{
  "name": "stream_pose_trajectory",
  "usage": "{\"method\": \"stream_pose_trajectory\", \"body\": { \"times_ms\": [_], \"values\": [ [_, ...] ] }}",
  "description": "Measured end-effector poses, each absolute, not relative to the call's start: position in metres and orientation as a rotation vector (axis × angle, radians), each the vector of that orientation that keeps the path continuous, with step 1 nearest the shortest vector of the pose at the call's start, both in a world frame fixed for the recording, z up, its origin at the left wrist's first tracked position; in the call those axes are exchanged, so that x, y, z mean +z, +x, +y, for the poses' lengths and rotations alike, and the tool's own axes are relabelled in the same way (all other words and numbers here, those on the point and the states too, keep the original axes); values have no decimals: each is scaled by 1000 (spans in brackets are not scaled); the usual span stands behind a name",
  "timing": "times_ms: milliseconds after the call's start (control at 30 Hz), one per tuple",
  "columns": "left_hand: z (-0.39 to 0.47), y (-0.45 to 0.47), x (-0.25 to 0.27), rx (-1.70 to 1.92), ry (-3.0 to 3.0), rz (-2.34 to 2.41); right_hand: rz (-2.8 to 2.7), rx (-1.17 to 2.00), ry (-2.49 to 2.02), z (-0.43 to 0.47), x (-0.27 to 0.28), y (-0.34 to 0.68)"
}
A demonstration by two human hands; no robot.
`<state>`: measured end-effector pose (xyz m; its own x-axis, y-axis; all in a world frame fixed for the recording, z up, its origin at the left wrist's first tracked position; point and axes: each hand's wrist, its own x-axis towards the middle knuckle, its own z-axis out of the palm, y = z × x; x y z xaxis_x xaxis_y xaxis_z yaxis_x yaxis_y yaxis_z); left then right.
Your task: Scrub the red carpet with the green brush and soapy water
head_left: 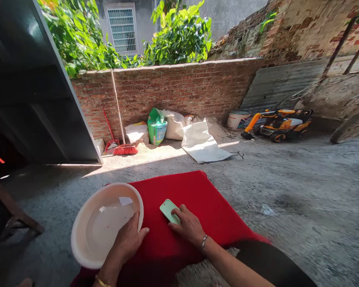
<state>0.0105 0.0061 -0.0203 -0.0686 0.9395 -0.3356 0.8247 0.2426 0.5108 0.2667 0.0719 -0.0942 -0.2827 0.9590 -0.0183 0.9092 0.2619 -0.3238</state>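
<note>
A pale pink plastic basin (79, 223) sits at the left of the red cloth-covered table (179, 191), part of it past the edge. Bright reflections inside it look like clear water. My left hand (128, 239) grips the basin's right rim, fingers on the inside and thumb outside. To the right of it, my right hand (189, 225) is closed round the lower end of a light green smartphone (167, 208), which lies slanted low over the cloth. Whether the phone touches the cloth I cannot tell. Bracelets show on both wrists.
Beyond the table are a red broom (125, 149), a green sack (157, 126), a white sack (202, 141) and a bucket (237, 119) by a brick wall (179, 87). A toy excavator (279, 125) stands right; a dark door (42, 87) and wooden stool (14, 207) are left.
</note>
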Motion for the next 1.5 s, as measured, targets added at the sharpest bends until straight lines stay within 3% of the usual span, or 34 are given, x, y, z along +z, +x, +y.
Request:
{"method": "stream_pose_trajectory", "body": {
  "times_ms": [233,400,767,967,1500],
  "values": [
    [7,13,-18,230,1567,1912,-1803,261,-2270,100,-86,397],
    [8,15,-14,241,1570,1895,-1612,148,-2190,96,-96,448],
    [7,16,-13,177,1600,1921,-2402,443,-1571,36,-98,261],
    [7,13,-15,194,1623,1901,-2524,550,-1552,31,-105,233],
    [5,18,-4,128,1613,1924,-1549,274,-2206,88,-106,450]
  ]
}}
